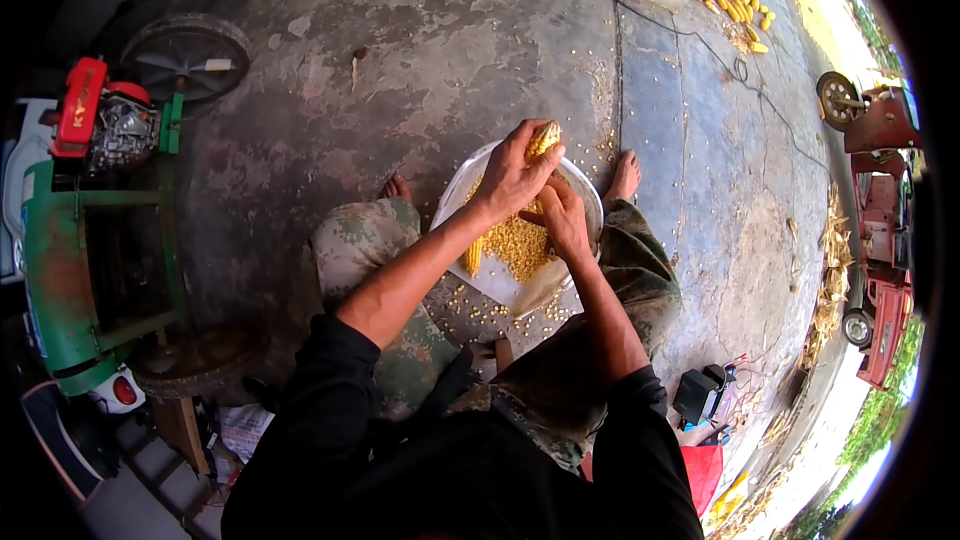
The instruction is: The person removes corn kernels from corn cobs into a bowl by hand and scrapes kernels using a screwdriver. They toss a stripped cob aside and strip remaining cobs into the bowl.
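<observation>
My left hand (515, 175) is wrapped round a corn cob (543, 139) with yellow kernels, above the far side of a white basin (448, 202). Close beside it, my right hand (563, 215) is raised over the basin with its fingers bent; its fingertips are partly hidden, and what they hold, if anything, cannot be made out. Loose kernels (515, 248) lie in the basin, which stands between my feet. Another yellow cob (473, 256) rests at the basin's left side.
Kernels (480, 315) are scattered on the concrete floor. A green machine with a red engine (80, 105) stands at the left. Cobs (735, 0) lie at the upper right, near a cable (740, 70). A black box (697, 397) sits at the lower right; red vehicles (885, 290) are beyond.
</observation>
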